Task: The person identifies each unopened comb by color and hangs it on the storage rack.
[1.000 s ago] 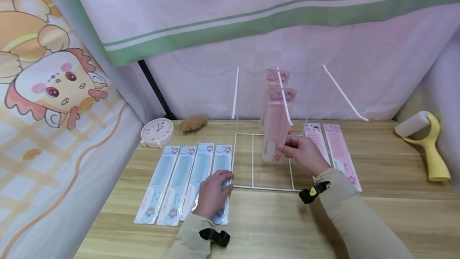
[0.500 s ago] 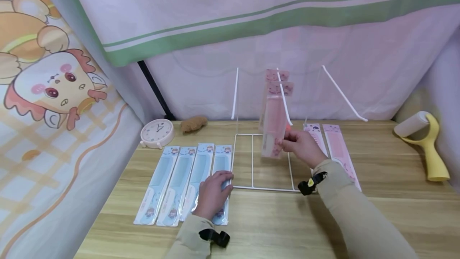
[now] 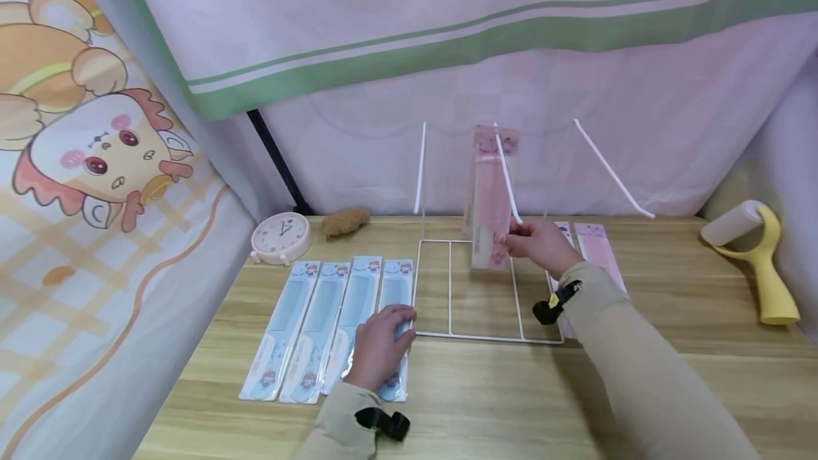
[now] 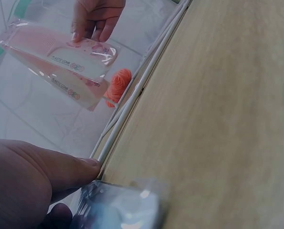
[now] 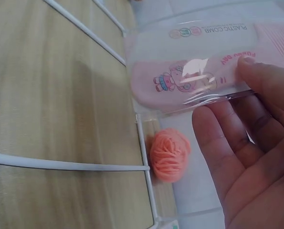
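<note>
Pink comb going onto the middle prong of the wire rack (image 3: 447, 289).

Right hand (image 3: 540, 243) pinches the low end of a packaged pink comb (image 3: 491, 197), hanging upright against another already there. Two pink combs (image 3: 597, 250) lie flat at right; left hand (image 3: 378, 346) rests on the near-right of four blue combs (image 3: 322, 325), fingers relaxed.
</note>
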The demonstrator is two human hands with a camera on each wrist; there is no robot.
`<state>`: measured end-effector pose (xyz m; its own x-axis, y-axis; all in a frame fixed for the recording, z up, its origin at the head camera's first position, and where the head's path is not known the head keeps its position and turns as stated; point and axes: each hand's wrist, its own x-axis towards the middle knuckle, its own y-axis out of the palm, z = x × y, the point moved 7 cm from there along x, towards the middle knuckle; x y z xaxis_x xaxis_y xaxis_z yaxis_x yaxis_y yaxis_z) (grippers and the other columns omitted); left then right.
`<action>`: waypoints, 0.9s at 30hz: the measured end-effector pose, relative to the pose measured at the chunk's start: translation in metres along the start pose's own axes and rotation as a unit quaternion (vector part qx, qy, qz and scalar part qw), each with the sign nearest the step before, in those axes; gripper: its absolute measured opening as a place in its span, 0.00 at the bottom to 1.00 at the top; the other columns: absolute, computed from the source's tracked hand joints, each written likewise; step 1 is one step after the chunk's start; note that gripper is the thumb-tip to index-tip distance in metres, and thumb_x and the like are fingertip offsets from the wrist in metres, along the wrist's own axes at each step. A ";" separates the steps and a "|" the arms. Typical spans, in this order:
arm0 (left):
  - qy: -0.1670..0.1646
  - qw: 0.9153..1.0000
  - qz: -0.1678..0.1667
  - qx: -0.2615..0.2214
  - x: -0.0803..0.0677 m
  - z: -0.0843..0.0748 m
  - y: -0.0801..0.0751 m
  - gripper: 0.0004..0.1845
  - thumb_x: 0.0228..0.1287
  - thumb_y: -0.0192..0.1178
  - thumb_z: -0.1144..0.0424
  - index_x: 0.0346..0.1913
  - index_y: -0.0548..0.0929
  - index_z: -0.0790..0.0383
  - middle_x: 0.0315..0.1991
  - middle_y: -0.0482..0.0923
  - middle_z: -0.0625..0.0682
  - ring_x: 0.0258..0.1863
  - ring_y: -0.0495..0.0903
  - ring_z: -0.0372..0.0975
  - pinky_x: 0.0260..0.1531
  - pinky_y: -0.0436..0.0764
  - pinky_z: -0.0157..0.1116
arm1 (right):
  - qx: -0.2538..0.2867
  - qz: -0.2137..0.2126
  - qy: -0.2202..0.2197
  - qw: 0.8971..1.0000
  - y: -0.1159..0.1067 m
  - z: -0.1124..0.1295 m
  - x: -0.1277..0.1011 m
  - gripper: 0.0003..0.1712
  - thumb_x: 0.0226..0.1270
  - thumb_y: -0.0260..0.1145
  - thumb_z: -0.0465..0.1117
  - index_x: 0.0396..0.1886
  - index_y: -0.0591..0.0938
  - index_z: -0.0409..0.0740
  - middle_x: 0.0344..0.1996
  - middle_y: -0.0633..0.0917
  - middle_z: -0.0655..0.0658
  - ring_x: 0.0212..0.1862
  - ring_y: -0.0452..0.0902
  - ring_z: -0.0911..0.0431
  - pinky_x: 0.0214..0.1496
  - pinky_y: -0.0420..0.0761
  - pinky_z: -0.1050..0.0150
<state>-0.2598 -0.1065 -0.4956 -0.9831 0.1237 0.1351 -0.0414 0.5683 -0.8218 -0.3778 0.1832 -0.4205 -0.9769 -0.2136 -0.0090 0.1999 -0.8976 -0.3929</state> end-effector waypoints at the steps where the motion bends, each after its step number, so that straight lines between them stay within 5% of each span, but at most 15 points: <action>1: 0.000 1.000 0.000 0.001 0.000 0.000 0.000 0.14 0.65 0.68 0.58 0.53 0.87 0.50 0.58 0.80 0.43 0.57 0.79 0.46 0.47 0.70 0.47 | 0.005 0.000 0.001 1.000 -0.001 0.001 0.001 0.22 0.71 0.67 0.42 0.52 0.80 0.27 0.44 0.86 0.35 0.44 0.83 0.50 0.50 0.84 0.58; 15: -0.003 1.000 -0.004 0.000 -0.001 -0.001 -0.001 0.12 0.65 0.68 0.59 0.51 0.88 0.50 0.57 0.81 0.42 0.56 0.79 0.45 0.46 0.70 0.46 | 0.033 -0.019 0.024 0.999 -0.006 -0.005 0.007 0.24 0.70 0.68 0.41 0.54 0.78 0.24 0.45 0.85 0.36 0.40 0.84 0.56 0.50 0.84 0.59; 27: -0.008 1.000 -0.003 0.000 -0.001 -0.002 -0.002 0.12 0.64 0.68 0.59 0.50 0.88 0.50 0.57 0.81 0.41 0.56 0.79 0.45 0.47 0.70 0.46 | -0.027 -0.038 -0.006 0.999 -0.008 -0.007 -0.001 0.23 0.71 0.67 0.41 0.61 0.79 0.35 0.57 0.82 0.34 0.60 0.77 0.42 0.65 0.73 0.46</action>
<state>-0.2585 -0.1062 -0.4935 -0.9854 0.1084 0.1310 -0.0467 0.5681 -0.8216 -0.3785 0.1931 -0.4235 -0.9881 -0.1498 0.0343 0.1196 -0.8899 -0.4401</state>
